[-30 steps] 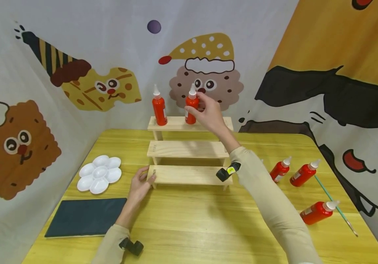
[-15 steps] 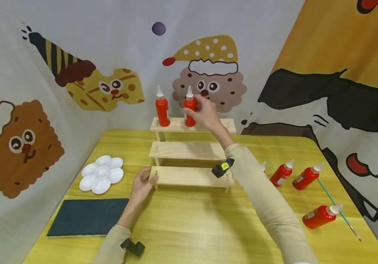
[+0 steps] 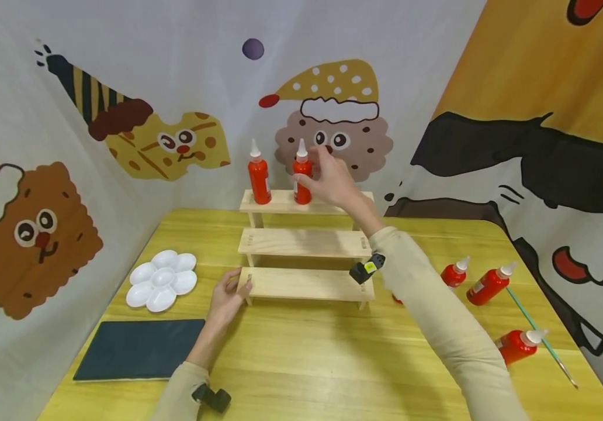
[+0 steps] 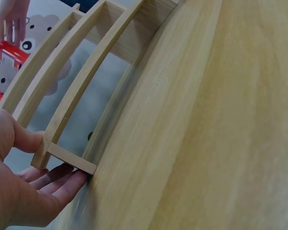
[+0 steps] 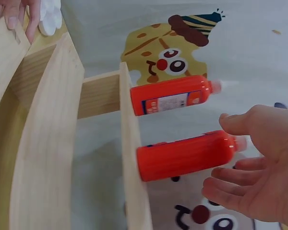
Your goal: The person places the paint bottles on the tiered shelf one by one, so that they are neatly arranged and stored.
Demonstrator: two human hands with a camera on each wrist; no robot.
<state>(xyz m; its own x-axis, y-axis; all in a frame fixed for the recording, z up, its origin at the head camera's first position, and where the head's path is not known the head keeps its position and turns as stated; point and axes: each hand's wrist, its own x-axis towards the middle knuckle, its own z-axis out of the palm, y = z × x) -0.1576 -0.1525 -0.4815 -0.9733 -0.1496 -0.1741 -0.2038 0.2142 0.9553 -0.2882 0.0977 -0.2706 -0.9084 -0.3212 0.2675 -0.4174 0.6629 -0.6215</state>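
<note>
A three-step wooden display rack (image 3: 307, 283) stands at the middle of the table. Two red squeeze bottles of paint with white nozzles are upright on its top step: the left bottle (image 3: 259, 182) and the right bottle (image 3: 302, 190). Beside the right bottle, my right hand (image 3: 335, 178) has its thumb and fingers spread, and the right wrist view shows a gap between the hand (image 5: 264, 165) and that bottle (image 5: 185, 155). My left hand (image 3: 226, 299) holds the left end of the lowest step, thumb on top and fingers beneath, as the left wrist view shows.
At the right lie more red bottles (image 3: 488, 286), one partly behind the right sleeve, and a thin green paintbrush (image 3: 522, 310). A white flower-shaped palette (image 3: 163, 278) and a dark rectangular board (image 3: 138, 351) are at the left. A printed cloth (image 3: 175, 58) hangs behind the table.
The right bottle has shifted slightly left along the top step, toward the other bottle. My right hand's fingers have then let go of it and spread. The left hand keeps its hold.
</note>
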